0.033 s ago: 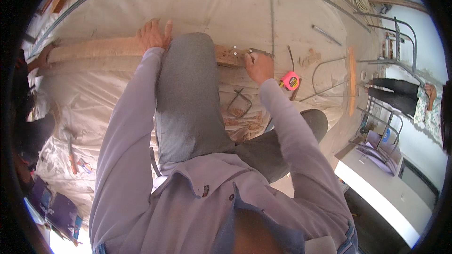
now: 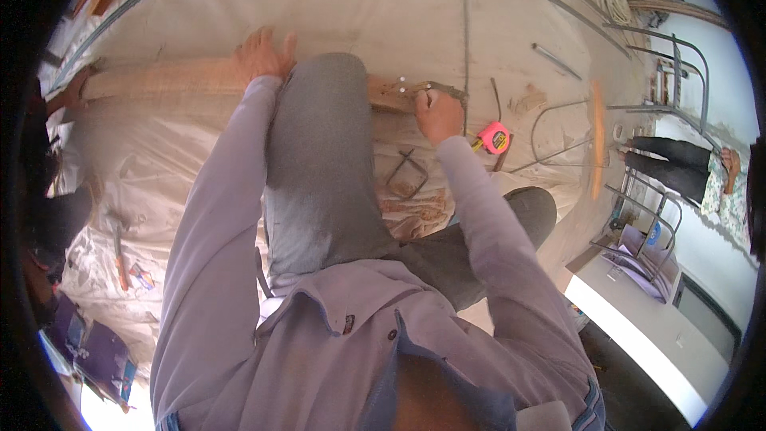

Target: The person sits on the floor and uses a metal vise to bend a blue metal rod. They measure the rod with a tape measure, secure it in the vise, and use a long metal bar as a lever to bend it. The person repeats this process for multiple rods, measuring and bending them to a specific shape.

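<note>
A long wooden plank lies crosswise on the sheet in front of me, passing beneath my raised knee. My left hand rests open on it with fingers spread, left of the knee. At the plank's right end, my right hand is closed, thumb and fingers together by a dark, narrow piece; what lies within the fingers is hidden. Small white round spots show on the wood beside these fingers. A pink tape measure sits just right of that hand, and a bent metal rod lies nearer me.
Another person's hand touches the plank's far left end. A hammer lies at left on the wrinkled sheet. Metal-framed chairs, a standing person and a white cabinet are at right.
</note>
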`<state>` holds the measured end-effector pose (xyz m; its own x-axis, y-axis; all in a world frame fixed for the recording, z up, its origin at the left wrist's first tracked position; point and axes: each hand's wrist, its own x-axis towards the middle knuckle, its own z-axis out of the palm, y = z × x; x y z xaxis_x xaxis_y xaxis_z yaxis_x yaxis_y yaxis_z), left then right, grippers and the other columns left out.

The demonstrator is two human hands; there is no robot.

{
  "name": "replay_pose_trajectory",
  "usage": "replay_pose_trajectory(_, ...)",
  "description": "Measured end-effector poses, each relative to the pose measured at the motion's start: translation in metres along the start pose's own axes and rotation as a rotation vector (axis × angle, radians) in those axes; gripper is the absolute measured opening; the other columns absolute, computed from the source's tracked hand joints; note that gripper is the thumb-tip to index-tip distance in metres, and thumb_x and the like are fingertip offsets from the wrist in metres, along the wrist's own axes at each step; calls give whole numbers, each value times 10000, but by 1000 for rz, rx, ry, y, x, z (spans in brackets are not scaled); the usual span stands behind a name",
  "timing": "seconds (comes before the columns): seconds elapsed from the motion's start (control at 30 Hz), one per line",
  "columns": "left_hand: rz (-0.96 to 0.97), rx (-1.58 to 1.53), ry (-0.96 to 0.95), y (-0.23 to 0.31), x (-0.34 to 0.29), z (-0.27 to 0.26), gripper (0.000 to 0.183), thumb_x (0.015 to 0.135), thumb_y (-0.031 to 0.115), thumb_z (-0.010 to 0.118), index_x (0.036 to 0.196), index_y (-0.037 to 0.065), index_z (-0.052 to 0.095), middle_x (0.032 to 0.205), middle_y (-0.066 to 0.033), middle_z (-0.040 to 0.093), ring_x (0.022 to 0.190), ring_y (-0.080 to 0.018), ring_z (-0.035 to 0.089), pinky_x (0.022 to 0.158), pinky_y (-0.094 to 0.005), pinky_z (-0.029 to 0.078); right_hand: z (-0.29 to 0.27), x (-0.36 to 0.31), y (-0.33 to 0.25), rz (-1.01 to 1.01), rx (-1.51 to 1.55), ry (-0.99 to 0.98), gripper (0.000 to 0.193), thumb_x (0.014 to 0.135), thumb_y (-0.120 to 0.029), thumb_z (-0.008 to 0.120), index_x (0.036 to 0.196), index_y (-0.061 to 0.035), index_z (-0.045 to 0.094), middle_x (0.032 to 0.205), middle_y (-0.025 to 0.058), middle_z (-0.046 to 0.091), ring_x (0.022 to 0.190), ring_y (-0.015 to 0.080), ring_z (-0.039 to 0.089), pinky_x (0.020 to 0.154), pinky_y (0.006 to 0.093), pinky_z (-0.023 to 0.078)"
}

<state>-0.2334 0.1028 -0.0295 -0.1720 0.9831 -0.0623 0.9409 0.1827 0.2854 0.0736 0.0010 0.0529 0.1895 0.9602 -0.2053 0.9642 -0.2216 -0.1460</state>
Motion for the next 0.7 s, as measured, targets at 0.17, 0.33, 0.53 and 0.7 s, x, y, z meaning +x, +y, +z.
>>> replay_pose_trajectory(0.17, 6, 9, 10, -2, -3, -7, 666, 845, 647, 415, 1258, 138, 528, 1325, -91, 504, 1256, -244, 434, 1077, -470, 232, -7, 5, 4, -117, -40, -31, 351, 875, -370, 490, 819, -65, 655, 748, 219, 636, 732, 406, 625, 680, 504, 485)
replay_pose_trajectory(0.33, 21, 41, 14, -11, -1, 5, 680, 829, 653, 434, 1280, 148, 507, 1323, -77, 507, 1256, -246, 436, 1074, -486, 235, -4, -5, -5, -58, -34, 3, 352, 880, -369, 485, 784, -67, 638, 741, 199, 643, 719, 410, 624, 676, 506, 483)
replay_pose_trajectory(0.53, 31, 86, -34, 6, 1, -15, 678, 812, 649, 464, 1270, 151, 509, 1315, -79, 511, 1255, -239, 436, 1068, -512, 236, 4, -5, -1, -8, -69, 57, 368, 881, -375, 478, 746, -71, 636, 739, 187, 643, 710, 404, 622, 670, 500, 485)
replay_pose_trajectory(0.7, 57, 43, 100, -13, 4, 19, 652, 806, 634, 492, 1254, 161, 517, 1312, -83, 511, 1253, -241, 437, 1059, -529, 236, -1, -3, 3, -40, 2, 48, 362, 862, -365, 483, 737, -65, 642, 735, 203, 638, 706, 398, 623, 667, 495, 491)
